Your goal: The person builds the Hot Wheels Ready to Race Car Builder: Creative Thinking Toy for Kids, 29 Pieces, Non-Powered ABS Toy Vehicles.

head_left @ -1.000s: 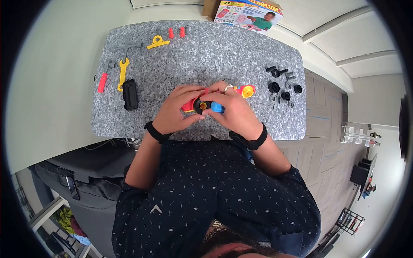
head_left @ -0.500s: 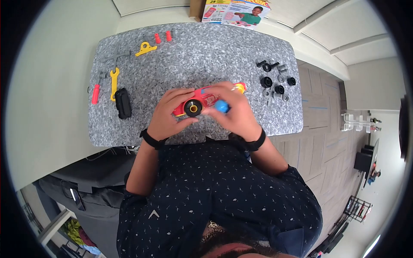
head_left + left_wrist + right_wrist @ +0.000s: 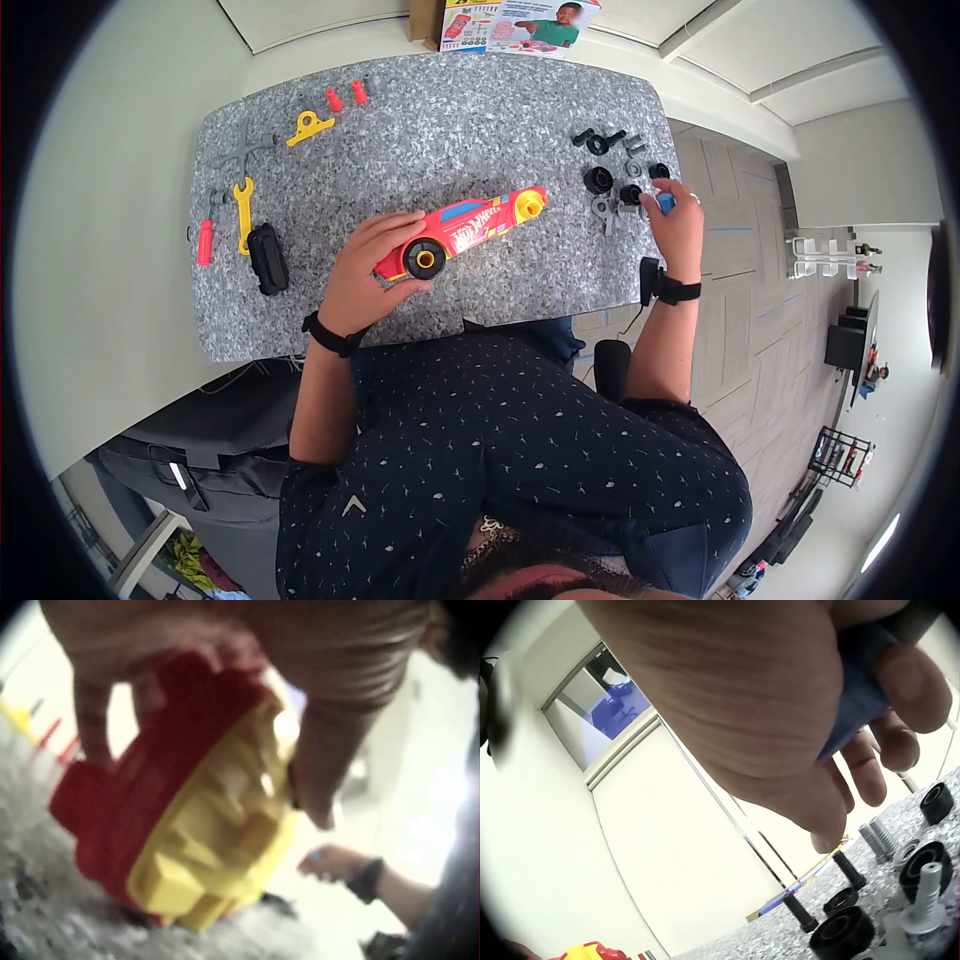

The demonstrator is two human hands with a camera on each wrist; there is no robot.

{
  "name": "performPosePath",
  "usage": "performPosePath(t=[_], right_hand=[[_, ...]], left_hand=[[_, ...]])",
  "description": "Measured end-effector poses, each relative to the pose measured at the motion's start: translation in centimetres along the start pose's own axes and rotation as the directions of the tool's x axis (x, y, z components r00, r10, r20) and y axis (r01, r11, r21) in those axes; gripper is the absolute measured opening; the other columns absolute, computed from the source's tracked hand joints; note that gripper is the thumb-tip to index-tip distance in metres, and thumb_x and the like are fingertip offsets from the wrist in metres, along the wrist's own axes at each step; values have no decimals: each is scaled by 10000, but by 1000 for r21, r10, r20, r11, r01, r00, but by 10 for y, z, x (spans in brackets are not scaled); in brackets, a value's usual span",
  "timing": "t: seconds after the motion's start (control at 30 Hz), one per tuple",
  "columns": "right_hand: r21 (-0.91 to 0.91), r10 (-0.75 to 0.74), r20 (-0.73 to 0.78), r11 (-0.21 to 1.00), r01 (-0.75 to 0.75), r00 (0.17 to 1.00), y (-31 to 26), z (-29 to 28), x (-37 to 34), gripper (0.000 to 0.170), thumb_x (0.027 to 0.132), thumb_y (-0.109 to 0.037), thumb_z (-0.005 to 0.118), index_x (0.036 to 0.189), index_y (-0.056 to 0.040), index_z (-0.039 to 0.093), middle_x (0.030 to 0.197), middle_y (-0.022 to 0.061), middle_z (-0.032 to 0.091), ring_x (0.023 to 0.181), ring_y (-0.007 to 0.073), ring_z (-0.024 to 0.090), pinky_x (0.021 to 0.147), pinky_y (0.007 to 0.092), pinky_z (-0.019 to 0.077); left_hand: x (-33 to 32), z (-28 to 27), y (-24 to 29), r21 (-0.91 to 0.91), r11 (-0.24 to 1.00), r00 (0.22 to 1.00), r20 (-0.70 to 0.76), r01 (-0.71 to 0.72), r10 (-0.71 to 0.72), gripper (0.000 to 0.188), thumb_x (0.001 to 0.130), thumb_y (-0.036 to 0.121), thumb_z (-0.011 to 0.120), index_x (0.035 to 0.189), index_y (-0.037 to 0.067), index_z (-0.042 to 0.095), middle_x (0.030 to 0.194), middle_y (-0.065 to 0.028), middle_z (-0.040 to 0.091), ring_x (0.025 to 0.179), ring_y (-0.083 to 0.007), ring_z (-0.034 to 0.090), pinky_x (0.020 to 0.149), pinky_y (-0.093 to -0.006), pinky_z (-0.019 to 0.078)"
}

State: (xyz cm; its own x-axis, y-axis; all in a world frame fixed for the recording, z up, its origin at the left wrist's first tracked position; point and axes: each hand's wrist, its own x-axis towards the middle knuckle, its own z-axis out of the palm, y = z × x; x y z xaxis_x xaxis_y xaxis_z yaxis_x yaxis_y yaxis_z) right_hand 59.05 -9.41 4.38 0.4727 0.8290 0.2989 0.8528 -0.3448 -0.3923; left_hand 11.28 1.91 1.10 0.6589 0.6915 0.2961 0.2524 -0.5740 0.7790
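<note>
My left hand (image 3: 368, 268) grips the rear end of a red toy car (image 3: 478, 228) with white lettering, held on its side above the speckled table. A black wheel (image 3: 425, 259) with a yellow centre sits at the held end, by my thumb; a bare yellow hub (image 3: 529, 206) shows at the other. In the left wrist view the car's yellow underside (image 3: 217, 832) is blurred. My right hand (image 3: 680, 232) is over the table's right edge, holding a blue rounded piece (image 3: 859, 694) against the palm, mostly hidden. Its fingertips are close to several black wheels (image 3: 598, 180).
Grey washers and black pins lie among the wheels. On the left are a yellow wrench (image 3: 244, 215), a red-handled screwdriver (image 3: 205, 242), a black case-like part (image 3: 267, 260) and a grey cross-shaped tool (image 3: 243, 150). A yellow bracket (image 3: 309, 128) and red pegs (image 3: 334, 100) lie farther back. A toy box (image 3: 520, 24) stands behind.
My right hand has left the wheel on the car and moved right to the loose parts, carrying the blue piece. My left hand still grips the car, which now shows more fully.
</note>
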Motion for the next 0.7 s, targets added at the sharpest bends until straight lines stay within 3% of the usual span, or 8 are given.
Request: performPosePath(t=[0.17,0.3,0.4,0.53,0.6,0.7], right_hand=[[-38,-47,83,998,50,995,-13,12,19,353,864,-154,924,1178,-44,805,1153,212,783,1072,437,754,934,495,596],[-79,-57,94,995,65,994,-9,26,39,336,907,-174,884,1210,-55,797,1131,209,803,1081,427,759,952,489,597],[-98,-117,90,987,125,989,-10,40,61,365,924,-163,865,1267,-62,792,1150,231,798,1091,450,755,961,510,597],[-75,-191,185,975,208,964,-42,60,73,385,932,-151,847,1308,-90,790,1196,256,783,1139,447,756,986,529,613],[-135,-159,204,973,189,966,-57,73,73,383,936,-143,836,1316,-109,796,1218,262,778,1161,437,758,984,527,620],[-186,-159,215,962,200,964,-53,100,79,350,951,-125,808,1301,-148,814,1166,251,799,1106,427,786,938,534,643]], left_hand=[[0,-6,7,51,999,1000,-15,-14,15,831,747,278,1015,1497,95,707,1550,-98,705,1456,-357,625,1236,-501,481],[2,-27,32,83,995,994,-93,-52,60,805,758,334,1024,1454,55,732,1499,-135,734,1406,-369,666,1180,-490,520],[0,-47,51,136,978,969,-170,-157,179,748,779,315,1016,1420,38,748,1386,-157,762,1293,-366,709,1090,-460,567],[-6,-69,79,37,945,921,-213,-325,325,724,792,319,1013,1395,13,756,1286,-168,782,1152,-356,740,998,-435,590],[-2,-70,90,48,927,897,-236,-373,373,722,790,313,1014,1391,7,756,1264,-168,786,1112,-352,743,970,-429,593],[10,-63,92,195,949,931,-224,-248,289,696,797,294,1010,1387,20,761,1260,-159,789,1128,-353,737,975,-431,588]])
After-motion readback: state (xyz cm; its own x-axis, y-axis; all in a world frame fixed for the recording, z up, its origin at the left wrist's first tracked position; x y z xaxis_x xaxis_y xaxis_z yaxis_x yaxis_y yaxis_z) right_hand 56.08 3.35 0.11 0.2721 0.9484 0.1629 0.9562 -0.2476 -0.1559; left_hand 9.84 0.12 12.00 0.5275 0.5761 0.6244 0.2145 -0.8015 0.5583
